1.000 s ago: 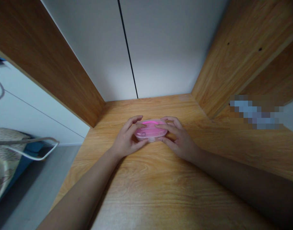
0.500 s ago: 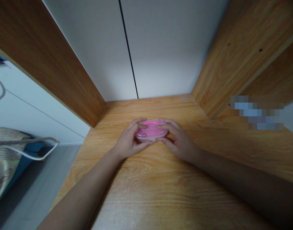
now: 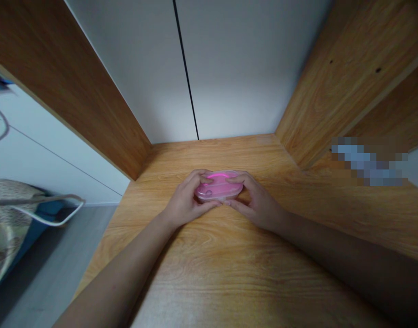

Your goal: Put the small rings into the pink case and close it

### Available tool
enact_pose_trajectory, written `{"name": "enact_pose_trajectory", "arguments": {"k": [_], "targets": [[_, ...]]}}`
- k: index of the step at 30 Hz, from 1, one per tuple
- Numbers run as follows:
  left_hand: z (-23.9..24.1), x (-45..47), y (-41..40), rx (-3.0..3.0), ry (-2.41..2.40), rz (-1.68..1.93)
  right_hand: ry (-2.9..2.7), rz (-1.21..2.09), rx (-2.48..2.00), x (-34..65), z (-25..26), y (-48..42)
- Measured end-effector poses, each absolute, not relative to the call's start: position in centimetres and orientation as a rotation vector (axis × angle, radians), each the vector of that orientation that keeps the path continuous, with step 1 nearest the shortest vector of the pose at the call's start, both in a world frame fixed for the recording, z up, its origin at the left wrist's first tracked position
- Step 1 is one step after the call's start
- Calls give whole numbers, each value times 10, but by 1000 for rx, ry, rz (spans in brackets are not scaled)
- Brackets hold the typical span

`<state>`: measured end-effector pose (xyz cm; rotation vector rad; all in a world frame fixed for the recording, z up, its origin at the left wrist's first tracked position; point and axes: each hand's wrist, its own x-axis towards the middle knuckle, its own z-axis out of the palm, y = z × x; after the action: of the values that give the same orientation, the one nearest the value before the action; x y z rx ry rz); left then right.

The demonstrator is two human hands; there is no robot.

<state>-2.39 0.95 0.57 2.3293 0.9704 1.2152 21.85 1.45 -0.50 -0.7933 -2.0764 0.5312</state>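
A small oval pink case (image 3: 220, 187) with a clear, shiny lid and a paler lower edge is held low over the wooden desktop, between both hands. Whether its underside rests on the wood I cannot tell. My left hand (image 3: 186, 200) is closed around its left end, with the thumb along the near side and a finger on top. Around the right end curls my right hand (image 3: 258, 200), its thumb at the near edge and a finger across the lid. Both thumb tips come close together at the case's near side. The far fingertips are partly hidden behind it.
Wooden desktop (image 3: 209, 269) spreads beneath my arms. A white panel (image 3: 236, 82) with a dark seam rises behind. Wooden boards stand at left (image 3: 93, 100) and right (image 3: 318, 95). A blurred-out pale object (image 3: 362, 161) lies at right. A white looped tube (image 3: 58, 223) hangs off the left side.
The thumbs have drawn closer together at the case's near edge. The case sits slightly further right in view, and the whole scene has shifted slightly right as well.
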Motion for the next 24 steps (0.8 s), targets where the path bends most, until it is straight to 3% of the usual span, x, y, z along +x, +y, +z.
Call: {"name": "enact_pose_trajectory", "arguments": {"k": [15, 24], "targets": [[4, -28, 11, 2469, 944, 1029, -2090, 536, -829, 221, -9, 19], [3, -23, 11, 2350, 903, 1116, -2065, 523, -813, 219, -4, 15]]}}
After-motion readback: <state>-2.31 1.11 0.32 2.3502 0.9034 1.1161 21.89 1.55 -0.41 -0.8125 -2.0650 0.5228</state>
